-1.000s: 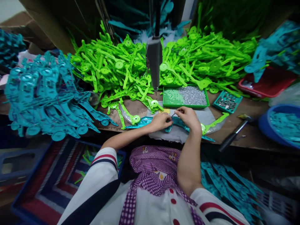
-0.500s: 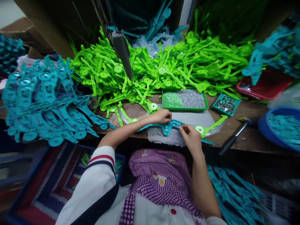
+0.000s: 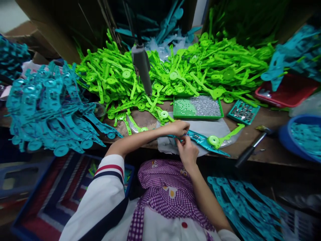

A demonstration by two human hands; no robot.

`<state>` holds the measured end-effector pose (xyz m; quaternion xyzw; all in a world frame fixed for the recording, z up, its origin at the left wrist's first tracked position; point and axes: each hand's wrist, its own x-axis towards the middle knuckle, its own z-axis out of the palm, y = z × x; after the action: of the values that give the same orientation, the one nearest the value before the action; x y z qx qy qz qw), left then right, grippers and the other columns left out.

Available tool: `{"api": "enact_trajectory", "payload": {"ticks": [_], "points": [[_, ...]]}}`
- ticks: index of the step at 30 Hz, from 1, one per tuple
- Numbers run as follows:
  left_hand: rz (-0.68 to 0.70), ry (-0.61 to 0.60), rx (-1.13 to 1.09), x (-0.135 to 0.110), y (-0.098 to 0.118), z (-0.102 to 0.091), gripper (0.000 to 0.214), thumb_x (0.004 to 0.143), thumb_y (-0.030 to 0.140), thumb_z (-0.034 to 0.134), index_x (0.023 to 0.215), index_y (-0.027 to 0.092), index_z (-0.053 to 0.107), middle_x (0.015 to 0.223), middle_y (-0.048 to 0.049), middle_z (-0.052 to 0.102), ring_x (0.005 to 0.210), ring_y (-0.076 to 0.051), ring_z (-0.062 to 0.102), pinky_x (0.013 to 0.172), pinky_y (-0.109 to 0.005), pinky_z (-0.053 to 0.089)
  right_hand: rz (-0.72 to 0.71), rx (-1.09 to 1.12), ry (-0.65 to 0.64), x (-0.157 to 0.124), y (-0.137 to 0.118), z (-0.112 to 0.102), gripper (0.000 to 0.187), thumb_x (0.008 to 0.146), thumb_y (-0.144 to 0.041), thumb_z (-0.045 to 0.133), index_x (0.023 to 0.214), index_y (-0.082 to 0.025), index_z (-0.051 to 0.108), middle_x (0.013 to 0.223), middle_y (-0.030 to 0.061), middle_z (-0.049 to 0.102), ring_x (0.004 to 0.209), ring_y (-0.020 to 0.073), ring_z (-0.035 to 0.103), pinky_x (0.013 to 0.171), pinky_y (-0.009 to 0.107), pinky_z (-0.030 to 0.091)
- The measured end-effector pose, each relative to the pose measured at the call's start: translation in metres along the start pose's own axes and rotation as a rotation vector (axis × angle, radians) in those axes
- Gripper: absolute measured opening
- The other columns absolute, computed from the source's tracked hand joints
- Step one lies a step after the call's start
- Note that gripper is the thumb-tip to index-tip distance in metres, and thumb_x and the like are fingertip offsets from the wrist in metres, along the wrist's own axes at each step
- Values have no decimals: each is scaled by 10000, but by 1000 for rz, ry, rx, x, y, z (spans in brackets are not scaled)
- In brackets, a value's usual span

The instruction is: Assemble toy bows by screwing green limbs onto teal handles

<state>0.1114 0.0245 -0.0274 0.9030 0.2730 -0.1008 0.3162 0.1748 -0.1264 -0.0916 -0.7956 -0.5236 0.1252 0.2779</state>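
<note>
A long teal plastic part (image 3: 200, 139) lies across a white cloth (image 3: 167, 145) at the table's front edge. My left hand (image 3: 178, 128) is closed on the middle of this part, its fingers curled over it from above. Just below it, my right hand (image 3: 188, 152) pinches at the same middle section, fingertips close to the left ones. What lies between the fingertips is hidden. Toward its right end, the teal part meets a lime green arm with a round disc (image 3: 213, 141).
A grey power screwdriver (image 3: 142, 67) hangs over a heap of lime green parts (image 3: 225, 72). Behind the hands sit a green tray of screws (image 3: 207, 106) and a small teal tray of metal pieces (image 3: 243, 112). Right: a hammer (image 3: 250, 149) and a blue basin (image 3: 284, 137). Left: stacked teal assemblies (image 3: 50, 110).
My right hand has moved left from the teal part's right side to its middle, beside my left hand. The left hand has shifted slightly right. The hanging screwdriver has swung right and down.
</note>
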Motion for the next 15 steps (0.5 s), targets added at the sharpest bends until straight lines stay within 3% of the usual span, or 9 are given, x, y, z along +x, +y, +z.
{"api": "enact_trajectory", "payload": {"ticks": [6, 15], "points": [[-1, -60, 105, 0, 7, -4, 181, 883, 168, 539, 1009, 183, 668, 920, -28, 722, 881, -166, 631, 722, -246, 407, 20, -104, -7, 1, -5, 5, 335, 955, -469, 573, 1059, -166, 672, 694, 37, 692, 543, 133, 499, 601, 283, 151], [-21, -141, 233, 9, 17, -11, 215, 808, 161, 600, 989, 206, 706, 986, -52, 733, 891, -204, 648, 679, -269, 396, 31, -208, -1, -2, -12, 11, 371, 962, -503, 550, 951, -154, 674, 663, 66, 667, 544, 141, 473, 603, 306, 128]]}}
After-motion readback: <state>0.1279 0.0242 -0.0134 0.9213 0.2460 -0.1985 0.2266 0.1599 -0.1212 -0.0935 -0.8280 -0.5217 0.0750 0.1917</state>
